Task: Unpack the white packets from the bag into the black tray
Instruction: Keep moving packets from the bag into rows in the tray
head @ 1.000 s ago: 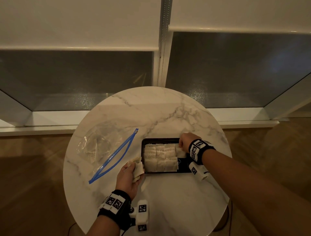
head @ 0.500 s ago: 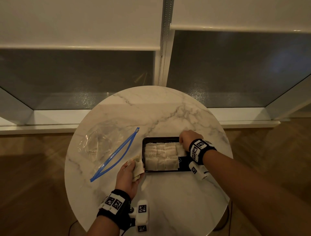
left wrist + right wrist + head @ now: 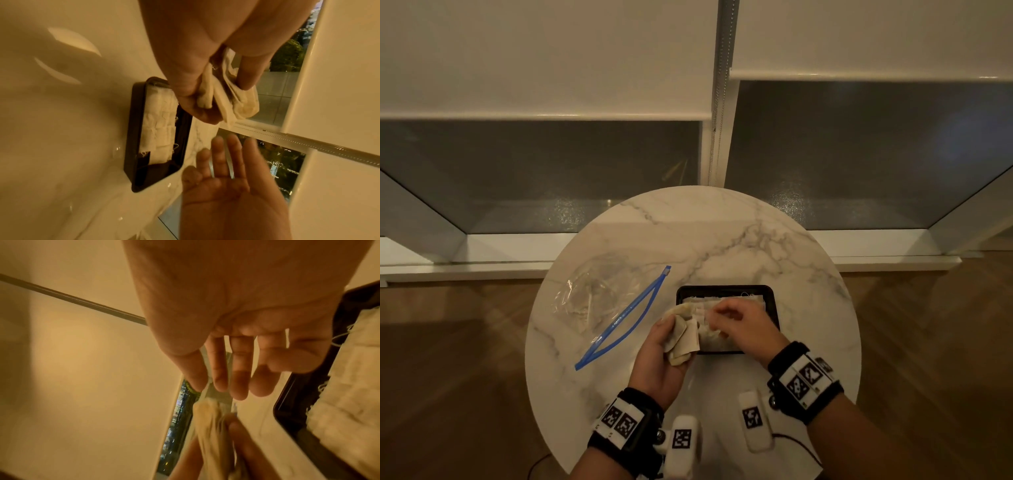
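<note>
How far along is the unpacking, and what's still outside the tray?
Mostly done: rows of white packets fill most of the black tray, with bare floor at one end. In hand: the left hand grips a few packets, and the open right hand reaches toward them. Left: placing those. The zip bag looks empty.

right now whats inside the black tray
White packets lie packed in rows in the tray, with a bare black strip at one end. From the head view the right hand covers much of it; what lies under the packets is hidden.
</note>
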The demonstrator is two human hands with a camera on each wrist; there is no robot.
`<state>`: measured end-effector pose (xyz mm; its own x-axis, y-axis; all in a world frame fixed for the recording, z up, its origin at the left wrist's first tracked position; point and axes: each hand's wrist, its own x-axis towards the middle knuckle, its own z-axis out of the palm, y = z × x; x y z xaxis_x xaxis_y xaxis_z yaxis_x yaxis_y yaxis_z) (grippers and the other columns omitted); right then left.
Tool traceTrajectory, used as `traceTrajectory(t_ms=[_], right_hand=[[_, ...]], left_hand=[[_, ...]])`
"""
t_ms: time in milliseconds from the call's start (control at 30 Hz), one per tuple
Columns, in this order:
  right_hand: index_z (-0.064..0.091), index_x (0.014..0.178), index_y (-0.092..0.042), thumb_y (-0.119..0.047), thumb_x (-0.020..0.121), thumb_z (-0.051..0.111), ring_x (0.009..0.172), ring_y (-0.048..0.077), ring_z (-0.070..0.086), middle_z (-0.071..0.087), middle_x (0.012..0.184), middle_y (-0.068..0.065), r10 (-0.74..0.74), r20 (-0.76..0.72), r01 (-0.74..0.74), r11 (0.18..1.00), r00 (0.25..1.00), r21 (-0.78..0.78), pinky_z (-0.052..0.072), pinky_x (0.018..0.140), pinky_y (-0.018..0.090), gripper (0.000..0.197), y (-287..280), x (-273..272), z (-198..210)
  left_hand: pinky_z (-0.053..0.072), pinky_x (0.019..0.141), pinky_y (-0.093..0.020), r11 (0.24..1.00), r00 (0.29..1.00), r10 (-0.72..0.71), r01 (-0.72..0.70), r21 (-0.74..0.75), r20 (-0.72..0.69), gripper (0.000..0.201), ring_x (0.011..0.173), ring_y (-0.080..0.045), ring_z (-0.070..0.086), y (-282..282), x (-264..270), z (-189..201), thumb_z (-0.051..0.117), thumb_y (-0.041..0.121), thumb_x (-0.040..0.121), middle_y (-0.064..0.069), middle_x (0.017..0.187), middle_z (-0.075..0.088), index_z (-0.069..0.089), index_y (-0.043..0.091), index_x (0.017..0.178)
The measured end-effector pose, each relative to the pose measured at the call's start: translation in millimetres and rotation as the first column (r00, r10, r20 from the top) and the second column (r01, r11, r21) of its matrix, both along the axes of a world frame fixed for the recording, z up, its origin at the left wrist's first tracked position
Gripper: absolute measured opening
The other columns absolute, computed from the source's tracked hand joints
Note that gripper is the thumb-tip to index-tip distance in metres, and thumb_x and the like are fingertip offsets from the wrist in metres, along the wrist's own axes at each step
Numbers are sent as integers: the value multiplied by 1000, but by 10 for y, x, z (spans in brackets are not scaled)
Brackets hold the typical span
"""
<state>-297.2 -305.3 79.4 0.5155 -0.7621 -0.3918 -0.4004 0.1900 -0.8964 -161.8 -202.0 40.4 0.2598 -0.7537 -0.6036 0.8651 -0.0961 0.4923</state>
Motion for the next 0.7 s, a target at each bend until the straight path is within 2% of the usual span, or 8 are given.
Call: traceTrajectory(t_ms=[67, 100, 200, 300, 367, 467, 600, 700], right_hand=[[71, 84, -17, -38, 80, 76, 67, 12, 61, 70, 78, 12, 43, 19, -43, 999, 999, 26, 49, 57, 25, 22, 159, 20, 49], [70, 83, -18, -42, 77, 78, 64, 11, 62, 69, 73, 8, 55, 14, -56, 997, 998, 47, 47, 54, 23, 26, 214, 26, 53], [69, 84, -12, -29, 74, 83, 59, 11, 63, 68, 66, 3, 44, 7, -44, 994, 999, 99, 48, 54, 24, 24, 295, 35, 48], [69, 82, -10, -16, 75, 82, 58, 15, 61, 66, 64, 5, 8, 26, -11, 992, 1000, 125, 50, 54, 28, 16, 327, 14, 63], [69, 80, -12, -16, 77, 81, 59, 14, 61, 65, 66, 5, 0, 21, -3, 993, 1000, 122, 48, 51, 26, 12, 340, -12, 94], [68, 78, -15, -14, 79, 77, 62, 11, 60, 63, 69, 1, -29, 38, 23, 991, 999, 135, 47, 50, 24, 10, 349, -60, 152], [62, 74, -13, -4, 82, 70, 71, 20, 65, 65, 79, 8, -142, 116, 108, 960, 983, 258, 52, 58, 32, 15, 310, -130, 180], [58, 71, -12, 3, 85, 61, 75, 25, 67, 66, 83, 9, -244, 197, 153, 908, 950, 389, 52, 57, 34, 21, 277, -192, 185]], left_hand=[[53, 57, -24, 999, 1000, 7, -7, -46, -4, 31, 85, -21, 67, 0, -36, 45, 48, 23, 99, -15, 109, 68, 67, 6, 117], [58, 62, -28, 999, 1000, 8, -8, -44, -3, 34, 91, -25, 69, 2, -48, 57, 46, 22, 101, -18, 113, 68, 65, 4, 121], [59, 82, -39, 1000, 1000, -7, 7, -16, -1, 43, 113, -35, 64, 24, -89, 104, 51, 25, 96, -26, 127, 64, 60, 2, 131], [61, 74, -36, 1000, 1000, -8, 8, -18, 23, 40, 106, -32, 67, 41, -142, 125, 48, 23, 99, -26, 129, 63, 59, 2, 132], [60, 75, -36, 1000, 999, -7, 8, -19, 33, 38, 105, -32, 68, 54, -162, 124, 46, 22, 101, -26, 127, 64, 59, 2, 131], [54, 90, -43, 1000, 999, -10, 9, 17, 46, 37, 115, -37, 63, 84, -177, 127, 44, 22, 103, -25, 128, 64, 59, 4, 132], [57, 80, -37, 997, 998, 25, -29, 65, 63, 37, 109, -31, 63, 93, -160, 103, 43, 22, 104, -23, 131, 63, 56, 6, 135], [53, 90, -38, 995, 998, 43, -47, 88, 46, 37, 115, -32, 60, 94, -140, 101, 44, 22, 104, -24, 133, 62, 57, 5, 135]])
